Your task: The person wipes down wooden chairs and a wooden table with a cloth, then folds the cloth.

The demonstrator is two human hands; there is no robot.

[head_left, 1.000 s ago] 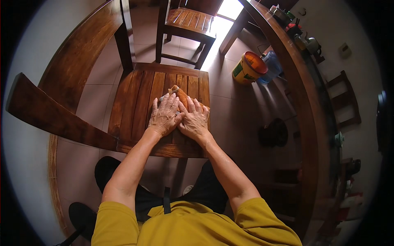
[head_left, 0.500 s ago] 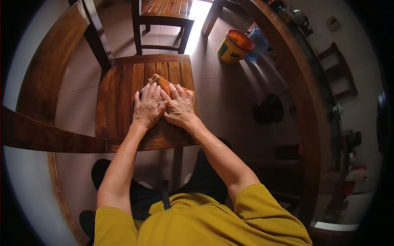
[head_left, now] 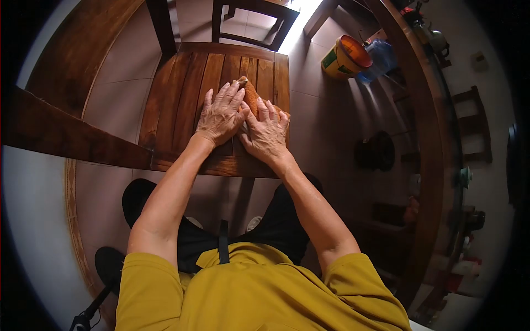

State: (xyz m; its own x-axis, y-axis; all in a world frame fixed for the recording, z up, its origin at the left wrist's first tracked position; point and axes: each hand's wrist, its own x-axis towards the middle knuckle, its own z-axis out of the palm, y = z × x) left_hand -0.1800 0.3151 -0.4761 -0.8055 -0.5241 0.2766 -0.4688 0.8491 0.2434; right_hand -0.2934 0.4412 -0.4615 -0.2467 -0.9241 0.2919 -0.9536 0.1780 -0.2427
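Note:
An orange-brown cloth lies bunched on the slatted wooden seat of a chair. My left hand rests on the cloth's left side, palm down, its fingers stretched forward. Beside it, my right hand lies over the right part of the cloth with its fingers spread. The two thumbs are close together. Both palms and most of the cloth beneath them are hidden.
The chair's armrest runs along the left. Another wooden chair stands beyond. On the floor at the right are a yellow-and-red bucket and a clear bluish bottle. A long table edge curves down the right side.
The view has shifted, so the seat and bucket appear higher and further right than half a second ago. Both hands remain on the cloth, with the right hand's fingers slightly more bent.

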